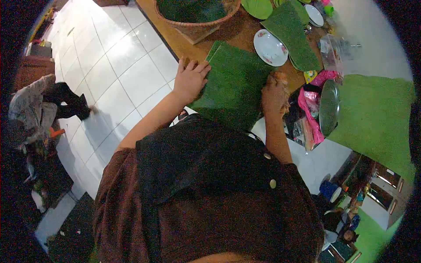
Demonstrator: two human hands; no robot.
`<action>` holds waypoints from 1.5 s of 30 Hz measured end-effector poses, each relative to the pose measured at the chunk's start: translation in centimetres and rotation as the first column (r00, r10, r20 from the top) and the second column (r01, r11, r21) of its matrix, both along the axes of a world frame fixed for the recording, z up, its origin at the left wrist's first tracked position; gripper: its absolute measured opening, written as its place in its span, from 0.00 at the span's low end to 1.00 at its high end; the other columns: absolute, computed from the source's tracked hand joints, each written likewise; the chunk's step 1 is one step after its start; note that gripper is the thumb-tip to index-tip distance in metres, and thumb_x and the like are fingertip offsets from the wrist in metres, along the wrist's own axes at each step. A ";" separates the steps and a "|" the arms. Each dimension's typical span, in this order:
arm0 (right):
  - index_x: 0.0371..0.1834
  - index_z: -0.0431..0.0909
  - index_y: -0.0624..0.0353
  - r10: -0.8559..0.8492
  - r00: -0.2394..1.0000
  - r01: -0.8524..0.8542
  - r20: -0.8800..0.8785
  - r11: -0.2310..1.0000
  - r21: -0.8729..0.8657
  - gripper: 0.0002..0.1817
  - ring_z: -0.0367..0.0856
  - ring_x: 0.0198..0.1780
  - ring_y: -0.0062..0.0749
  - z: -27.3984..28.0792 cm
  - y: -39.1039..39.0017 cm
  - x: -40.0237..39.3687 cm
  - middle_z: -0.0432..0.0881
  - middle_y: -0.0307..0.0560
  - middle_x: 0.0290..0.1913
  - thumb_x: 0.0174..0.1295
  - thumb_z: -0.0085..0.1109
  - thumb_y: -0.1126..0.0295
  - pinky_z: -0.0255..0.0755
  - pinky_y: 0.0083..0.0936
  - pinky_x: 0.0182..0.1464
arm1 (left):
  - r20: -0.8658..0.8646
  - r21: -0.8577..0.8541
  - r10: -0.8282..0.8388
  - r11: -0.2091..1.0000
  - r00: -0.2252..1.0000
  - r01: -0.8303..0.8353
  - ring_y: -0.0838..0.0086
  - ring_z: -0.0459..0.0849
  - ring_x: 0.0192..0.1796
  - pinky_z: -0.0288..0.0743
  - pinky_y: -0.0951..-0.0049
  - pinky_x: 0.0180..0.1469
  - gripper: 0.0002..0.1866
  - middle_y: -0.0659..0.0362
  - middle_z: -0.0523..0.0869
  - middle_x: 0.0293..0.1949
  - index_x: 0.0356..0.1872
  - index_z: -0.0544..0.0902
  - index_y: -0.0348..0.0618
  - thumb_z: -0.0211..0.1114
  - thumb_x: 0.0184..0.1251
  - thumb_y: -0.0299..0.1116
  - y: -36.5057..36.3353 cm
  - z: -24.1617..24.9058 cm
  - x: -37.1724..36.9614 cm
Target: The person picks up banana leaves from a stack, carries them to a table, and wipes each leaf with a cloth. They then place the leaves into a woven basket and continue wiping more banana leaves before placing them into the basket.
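Observation:
A stack of dark green banana leaf pieces (pixel 234 85) lies at the near edge of the wooden table, its front part reaching toward my body. My left hand (pixel 190 82) rests at the stack's left edge with the fingers spread, the fingertips touching the leaf. At the right edge my right hand (pixel 275 93) is closed with its fingers curled; what they hold, if anything, is hidden. Just beyond the right hand sits a white oval plate (pixel 270 47) with a floral pattern. More banana leaf (pixel 294 41) lies beside that plate.
A woven basket (pixel 197 22) with a dark green inside stands at the table's far left. Farther right are a small white plate (pixel 314 15), a pink plastic bag (pixel 313 109) and a round metal tray (pixel 329 107). A person (pixel 35 105) is on the tiled floor at left.

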State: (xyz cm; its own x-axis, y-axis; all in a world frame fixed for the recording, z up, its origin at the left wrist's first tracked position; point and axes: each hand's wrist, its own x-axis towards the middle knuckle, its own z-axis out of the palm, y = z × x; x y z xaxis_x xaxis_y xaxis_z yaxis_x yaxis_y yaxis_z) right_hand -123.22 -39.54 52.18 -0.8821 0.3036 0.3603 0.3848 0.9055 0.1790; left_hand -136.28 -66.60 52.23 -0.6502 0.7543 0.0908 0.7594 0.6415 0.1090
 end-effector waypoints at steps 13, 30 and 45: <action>0.54 0.73 0.54 -0.024 0.954 0.031 0.300 0.999 -0.017 0.21 0.78 0.45 0.52 1.9 -6.7 -6.5 0.74 0.59 0.51 0.55 0.55 0.64 0.74 0.45 0.45 | 0.012 0.078 -0.132 0.988 0.991 0.130 0.75 0.59 0.71 0.48 0.47 0.69 0.25 0.69 0.62 0.70 0.68 0.63 0.59 0.48 0.71 0.45 2.9 -2.6 -3.1; 0.48 0.73 0.57 0.224 0.942 -0.121 0.251 0.922 -0.369 0.19 0.81 0.39 0.50 0.1 -11.4 -3.8 0.78 0.53 0.41 0.52 0.55 0.64 0.73 0.49 0.43 | -0.017 0.097 -0.070 0.993 0.997 0.071 0.75 0.59 0.71 0.46 0.48 0.70 0.23 0.69 0.61 0.70 0.68 0.64 0.60 0.46 0.72 0.42 3.3 -2.9 -3.4; 0.51 0.74 0.57 0.197 0.958 -0.097 0.207 0.906 -0.412 0.20 0.78 0.49 0.50 6.4 -8.4 -3.0 0.79 0.55 0.47 0.54 0.57 0.66 0.72 0.47 0.49 | -0.059 0.056 -0.089 0.994 0.994 0.092 0.73 0.58 0.71 0.45 0.51 0.71 0.24 0.68 0.63 0.70 0.68 0.63 0.59 0.46 0.72 0.42 4.4 -3.7 -5.2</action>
State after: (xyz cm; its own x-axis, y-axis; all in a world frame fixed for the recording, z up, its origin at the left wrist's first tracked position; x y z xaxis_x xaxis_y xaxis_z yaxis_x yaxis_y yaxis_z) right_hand -126.23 -47.96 58.61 -0.9715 0.2367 0.0119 0.2330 0.9631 -0.1343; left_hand -141.50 -62.21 48.52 -0.5719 0.8023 0.1711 0.8202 0.5634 0.0996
